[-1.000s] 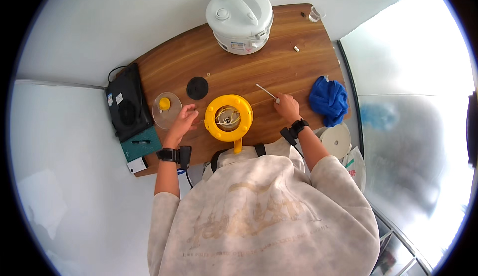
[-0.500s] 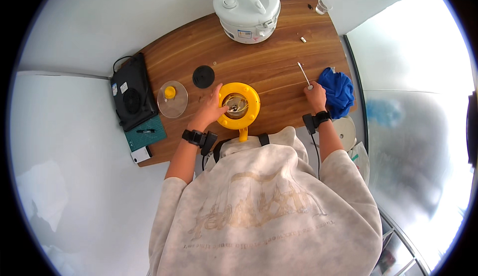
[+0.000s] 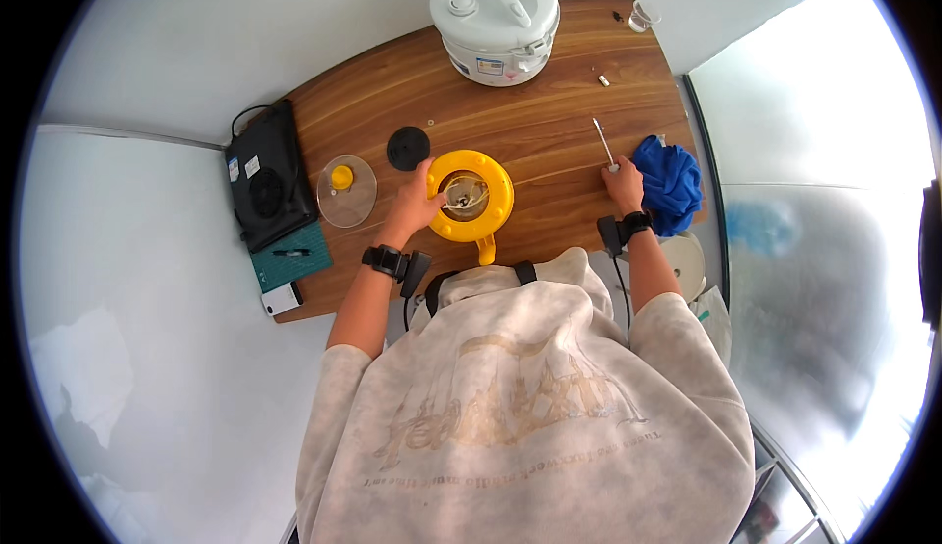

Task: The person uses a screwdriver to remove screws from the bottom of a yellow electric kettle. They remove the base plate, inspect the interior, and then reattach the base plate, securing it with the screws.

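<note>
The left hand (image 3: 416, 205) pinches a yellow ring-shaped base (image 3: 498, 191); the right hand (image 3: 624, 188) grips a thin tool (image 3: 602, 139).

both arms (image 3: 365, 307) stretched forward, left hand (image 3: 414, 206) angled inward, thumb (image 3: 436, 202) apart from fingers (image 3: 423, 173), right hand (image 3: 624, 187) curled up

Slim rod (image 3: 602, 142), near end hidden in right grip (image 3: 624, 188); wiring (image 3: 465, 197) inside yellow ring (image 3: 501, 193) too small to trace
</note>
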`<state>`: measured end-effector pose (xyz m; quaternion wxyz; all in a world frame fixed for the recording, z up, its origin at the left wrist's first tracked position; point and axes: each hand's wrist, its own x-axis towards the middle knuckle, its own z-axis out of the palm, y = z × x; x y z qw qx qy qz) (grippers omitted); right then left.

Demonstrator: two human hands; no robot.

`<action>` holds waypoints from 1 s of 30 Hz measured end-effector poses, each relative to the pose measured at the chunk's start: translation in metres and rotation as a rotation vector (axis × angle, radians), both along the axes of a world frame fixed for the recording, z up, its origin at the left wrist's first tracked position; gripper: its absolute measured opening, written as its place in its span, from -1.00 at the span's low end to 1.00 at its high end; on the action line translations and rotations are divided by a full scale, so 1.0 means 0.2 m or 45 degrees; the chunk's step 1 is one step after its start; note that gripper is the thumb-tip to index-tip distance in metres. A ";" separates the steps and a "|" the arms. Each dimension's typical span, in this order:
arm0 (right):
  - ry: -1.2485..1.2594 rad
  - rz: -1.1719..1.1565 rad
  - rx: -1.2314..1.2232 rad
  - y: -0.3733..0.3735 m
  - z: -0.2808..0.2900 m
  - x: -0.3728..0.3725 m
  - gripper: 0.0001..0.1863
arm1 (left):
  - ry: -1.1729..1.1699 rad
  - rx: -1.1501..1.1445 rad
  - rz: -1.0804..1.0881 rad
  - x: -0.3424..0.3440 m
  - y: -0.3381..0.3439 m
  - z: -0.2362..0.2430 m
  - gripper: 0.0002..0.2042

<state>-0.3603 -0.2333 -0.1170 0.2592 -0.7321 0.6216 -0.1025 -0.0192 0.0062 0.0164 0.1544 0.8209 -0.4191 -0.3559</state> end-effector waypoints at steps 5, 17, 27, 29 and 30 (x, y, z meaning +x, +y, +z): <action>-0.074 -0.044 -0.008 0.04 0.01 0.02 -0.66 | -0.079 -0.127 0.064 0.06 0.01 -0.09 -0.25; -0.184 0.212 0.124 0.14 0.13 0.15 -0.71 | 0.016 -0.252 0.112 0.07 -0.03 -0.03 -0.28; -0.318 0.654 0.379 0.30 0.51 0.41 -0.59 | 0.109 -0.173 0.160 0.06 -0.02 0.14 -0.29; -0.330 0.670 0.432 0.33 0.53 0.45 -0.55 | 0.151 -0.201 0.183 0.07 -0.01 0.14 -0.31; -0.312 0.664 0.434 0.34 0.52 0.46 -0.54 | 0.175 -0.227 0.199 0.08 0.00 0.14 -0.32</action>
